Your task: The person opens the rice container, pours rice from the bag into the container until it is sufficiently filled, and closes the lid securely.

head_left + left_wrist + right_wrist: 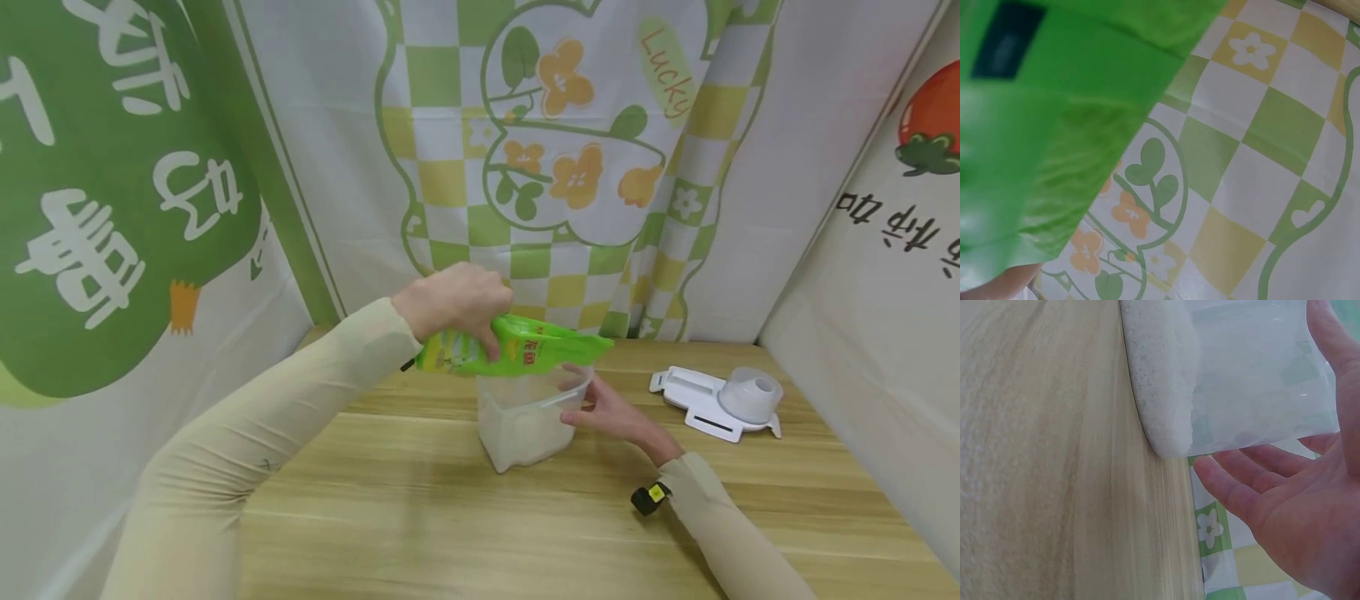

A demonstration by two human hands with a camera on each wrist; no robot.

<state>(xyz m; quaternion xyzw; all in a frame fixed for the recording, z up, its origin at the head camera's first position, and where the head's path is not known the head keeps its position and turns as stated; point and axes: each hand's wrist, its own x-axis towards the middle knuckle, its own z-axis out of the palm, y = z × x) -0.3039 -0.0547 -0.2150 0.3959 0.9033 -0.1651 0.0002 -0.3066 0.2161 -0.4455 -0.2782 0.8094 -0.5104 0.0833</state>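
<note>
My left hand (461, 302) grips a bright green plastic bag (517, 348) from above, with the thumb across its near side. The bag lies nearly level over a clear plastic container (525, 429), its narrow end pointing right across the rim. In the left wrist view the green bag (1079, 125) fills the left side. My right hand (611, 412) holds the container's right side, thumb towards me and fingers spread around the far side. White grains (1163, 381) cover the bottom of the container in the right wrist view.
On the wooden table (360, 517), to the right, lies a white lid (693, 396) with side clips and a translucent cup (752, 396) on it. A checkered curtain (442, 179) hangs behind the table, and printed cloth walls stand at both sides.
</note>
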